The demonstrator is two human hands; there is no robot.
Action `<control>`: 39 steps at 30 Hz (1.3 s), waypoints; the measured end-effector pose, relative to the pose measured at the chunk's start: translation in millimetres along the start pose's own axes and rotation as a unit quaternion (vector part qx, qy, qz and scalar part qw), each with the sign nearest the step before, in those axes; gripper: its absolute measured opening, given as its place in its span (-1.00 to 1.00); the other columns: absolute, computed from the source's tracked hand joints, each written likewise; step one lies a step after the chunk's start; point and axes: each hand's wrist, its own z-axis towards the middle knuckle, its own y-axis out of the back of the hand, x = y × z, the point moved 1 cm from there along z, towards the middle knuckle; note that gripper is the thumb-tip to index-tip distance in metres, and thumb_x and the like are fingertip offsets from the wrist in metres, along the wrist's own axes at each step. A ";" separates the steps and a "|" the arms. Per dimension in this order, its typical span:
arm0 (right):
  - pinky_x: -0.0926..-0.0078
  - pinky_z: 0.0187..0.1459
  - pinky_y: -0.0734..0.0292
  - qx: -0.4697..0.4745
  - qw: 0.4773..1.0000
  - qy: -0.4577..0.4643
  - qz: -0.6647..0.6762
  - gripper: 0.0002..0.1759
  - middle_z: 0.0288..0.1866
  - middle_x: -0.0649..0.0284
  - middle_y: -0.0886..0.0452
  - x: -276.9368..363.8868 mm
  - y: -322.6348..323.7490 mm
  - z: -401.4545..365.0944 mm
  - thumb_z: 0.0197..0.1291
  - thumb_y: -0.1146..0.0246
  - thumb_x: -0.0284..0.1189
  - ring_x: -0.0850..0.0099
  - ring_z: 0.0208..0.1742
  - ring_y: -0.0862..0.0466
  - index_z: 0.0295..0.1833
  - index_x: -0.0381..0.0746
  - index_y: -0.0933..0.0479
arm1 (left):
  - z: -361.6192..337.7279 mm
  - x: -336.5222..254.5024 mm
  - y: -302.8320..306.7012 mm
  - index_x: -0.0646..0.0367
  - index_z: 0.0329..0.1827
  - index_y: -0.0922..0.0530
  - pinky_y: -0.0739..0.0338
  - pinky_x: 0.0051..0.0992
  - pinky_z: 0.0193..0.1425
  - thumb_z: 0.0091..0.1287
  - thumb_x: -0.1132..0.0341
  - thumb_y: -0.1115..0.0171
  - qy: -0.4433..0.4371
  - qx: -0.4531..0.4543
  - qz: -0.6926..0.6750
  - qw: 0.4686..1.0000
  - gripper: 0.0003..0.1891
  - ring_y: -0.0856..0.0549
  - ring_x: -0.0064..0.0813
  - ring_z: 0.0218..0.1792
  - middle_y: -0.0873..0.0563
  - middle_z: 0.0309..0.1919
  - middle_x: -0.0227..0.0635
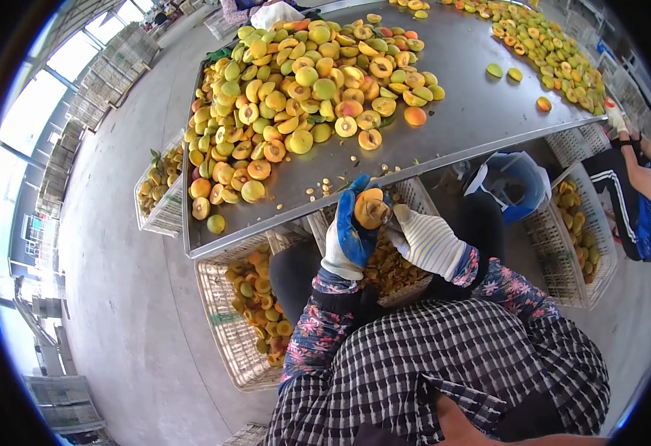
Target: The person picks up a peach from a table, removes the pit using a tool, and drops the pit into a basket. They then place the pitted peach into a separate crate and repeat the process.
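My left hand (351, 232), in a blue-coated white glove, is closed around a peach half (371, 208) with its cut orange face turned up. My right hand (431, 236) wears a white striped glove. Its fingers are pinched on a small metal tool (390, 213) that touches or nearly touches the fruit; most of the tool is hidden in the grip. Both hands are just off the near edge of the metal table (459, 89), above a crate (418, 195) of peach pieces between my knees. A large heap of halved peaches (295, 97) lies on the table ahead.
Pale pit fragments (327, 183) dot the table near its raised edge. Crates of peaches stand at left (217, 297) and right (559, 256), beside a blue bucket (515, 186). More halves (556, 59) lie at the far right, near another person's gloved hand (614, 117).
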 end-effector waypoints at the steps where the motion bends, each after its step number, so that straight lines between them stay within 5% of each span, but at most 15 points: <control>1: 0.39 -0.10 -0.63 0.024 0.999 -0.006 -0.031 -0.70 -0.08 0.12 -0.64 0.8 1.2 -1.0 0.44 -0.13 -0.36 0.22 -0.13 -0.69 0.15 -0.31 -0.37 | -0.9 1.0 -0.4 0.22 0.36 -0.36 -0.53 -0.19 0.28 0.55 0.06 0.02 0.004 -0.001 -0.005 1.000 -0.51 -0.60 -0.11 0.13 -0.56 0.16 -0.08; 7: 0.23 -0.21 -0.62 -0.040 0.993 0.054 0.100 -0.65 -0.17 0.02 -0.65 -4.6 -7.0 -0.9 0.29 -0.21 -0.43 0.00 -0.20 -0.67 0.13 -0.30 -0.37 | -1.2 8.3 9.0 0.21 0.37 -0.35 -0.55 -0.24 0.26 0.56 -0.02 0.08 -0.070 0.011 0.163 0.984 -0.47 -0.61 -0.18 0.12 -0.57 0.12 -0.12; 10: 0.18 -0.23 -0.60 -0.033 0.994 0.055 0.087 -0.65 -0.21 0.00 -0.64 -8.5 -15.0 -1.5 0.28 -0.21 -0.40 -0.04 -0.24 -0.65 0.11 -0.30 -0.37 | -0.3 10.1 9.1 0.25 0.36 -0.34 -0.54 -0.33 0.25 0.53 0.12 -0.06 -0.102 -0.008 0.200 0.974 -0.51 -0.63 -0.26 0.12 -0.59 0.11 -0.15; 12: 0.15 -0.25 -0.60 -0.027 0.997 0.059 0.047 -0.63 -0.24 -0.01 -0.63 -9.5 -20.4 -0.7 0.26 -0.21 -0.36 -0.05 -0.26 -0.65 0.10 -0.30 -0.35 | -13.7 3.5 -9.4 0.28 0.35 -0.33 -0.54 -0.38 0.23 0.44 0.24 -0.18 -0.209 -0.004 0.452 0.867 -0.50 -0.64 -0.30 0.11 -0.61 0.10 -0.15; 15: 0.11 -0.28 -0.58 0.033 0.997 0.066 0.003 -0.59 -0.27 -0.02 -0.62 -10.9 -11.2 -1.2 0.23 -0.21 -0.35 -0.07 -0.29 -0.64 0.11 -0.30 -0.33 | -15.3 4.4 -8.6 0.26 0.32 -0.34 -0.53 -0.43 0.20 0.25 0.47 -0.31 -0.232 0.003 0.558 0.797 -0.44 -0.67 -0.32 0.10 -0.64 0.08 -0.16; 19: 0.04 -0.32 -0.56 0.146 0.988 0.019 -0.055 -0.53 -0.30 -0.05 -0.61 -9.6 3.5 0.2 0.18 -0.21 -0.34 -0.11 -0.31 -0.62 0.15 -0.30 -0.30 | -16.1 2.9 2.4 0.22 0.29 -0.36 -0.52 -0.43 0.22 0.26 0.49 -0.30 -0.220 0.040 0.603 0.766 -0.48 -0.66 -0.35 0.10 -0.63 0.10 -0.19; 22: 0.16 -0.20 -0.59 0.170 0.984 -0.003 -0.045 -0.55 -0.23 0.00 -0.62 -7.6 2.5 -3.4 0.26 -0.18 -0.36 -0.01 -0.23 -0.65 0.20 -0.31 -0.31 | -15.0 4.2 8.4 0.21 0.30 -0.36 -0.52 -0.43 0.23 0.25 0.49 -0.31 -0.180 0.050 0.544 0.818 -0.46 -0.63 -0.37 0.13 -0.61 0.13 -0.20; 24: 0.30 -0.22 -0.58 0.101 0.909 -0.119 0.386 -0.70 -0.20 0.15 -0.60 -20.2 -29.7 -4.1 0.41 -0.09 -0.29 0.22 -0.20 -0.64 0.10 -0.27 -0.37 | -14.7 2.8 -0.9 0.23 0.31 -0.33 -0.51 -0.41 0.25 0.27 0.48 -0.28 -0.192 0.039 0.505 0.841 -0.47 -0.60 -0.36 0.15 -0.57 0.14 -0.20; 26: 0.43 -0.20 -0.56 0.035 0.847 -0.116 0.518 -0.71 -0.15 0.27 -0.57 -15.2 -38.4 -4.5 0.50 -0.01 -0.24 0.39 -0.15 -0.60 0.06 -0.25 -0.42 | -11.3 9.5 -10.8 0.28 0.32 -0.32 -0.50 -0.38 0.27 0.32 0.45 -0.21 -0.254 0.013 0.453 0.854 -0.50 -0.59 -0.35 0.17 -0.55 0.14 -0.19; 28: 0.51 -0.12 -0.54 -0.003 0.908 -0.022 0.419 -0.69 -0.10 0.31 -0.53 -2.0 -29.2 -2.3 0.53 0.03 -0.21 0.47 -0.09 -0.55 0.07 -0.23 -0.43 | -6.0 21.8 -12.3 0.32 0.23 -0.38 -0.52 -0.33 0.25 0.51 0.21 -0.03 -0.332 -0.020 0.394 0.857 -0.61 -0.62 -0.31 0.11 -0.57 0.08 -0.16; 30: 0.56 -0.06 -0.53 -0.035 0.923 0.043 0.381 -0.68 -0.07 0.32 -0.52 0.0 -32.7 -0.9 0.54 0.04 -0.21 0.50 -0.06 -0.53 0.09 -0.22 -0.44 | -4.7 22.2 -7.5 0.31 0.17 -0.42 -0.55 -0.33 0.21 0.56 0.08 0.09 -0.280 -0.041 0.308 0.908 -0.57 -0.64 -0.31 0.06 -0.60 0.02 -0.15; 32: 0.55 -0.03 -0.53 -0.006 0.888 -0.033 0.458 -0.71 -0.06 0.31 -0.52 -5.1 -38.3 -3.5 0.54 0.03 -0.24 0.48 -0.06 -0.53 0.11 -0.21 -0.44 | 1.6 24.7 2.9 0.30 0.04 -0.49 -0.61 -0.35 0.11 0.60 -0.07 0.26 -0.223 -0.078 0.254 0.938 -0.45 -0.68 -0.32 -0.05 -0.65 -0.11 -0.18; 35: 0.50 -0.03 -0.53 0.115 0.693 -0.319 0.636 -0.75 -0.03 0.30 -0.52 0.9 -20.8 -3.0 0.53 0.00 -0.33 0.43 -0.06 -0.51 0.14 -0.21 -0.42 | -3.6 16.7 4.3 0.30 -0.02 -0.53 -0.62 -0.38 0.07 0.58 -0.09 0.21 -0.149 -0.101 0.265 0.947 -0.44 -0.69 -0.34 -0.15 -0.67 -0.19 -0.21; 39: 0.58 -0.06 -0.53 0.116 0.819 -0.143 0.543 -0.71 -0.05 0.35 -0.50 -16.1 -39.1 -7.6 0.52 -0.03 -0.22 0.49 -0.11 -0.48 0.15 -0.16 -0.44 | -1.6 5.8 3.0 0.28 0.00 -0.55 -0.61 -0.39 0.11 0.56 -0.14 0.20 -0.113 -0.057 0.276 0.953 -0.41 -0.72 -0.31 -0.08 -0.67 -0.19 -0.21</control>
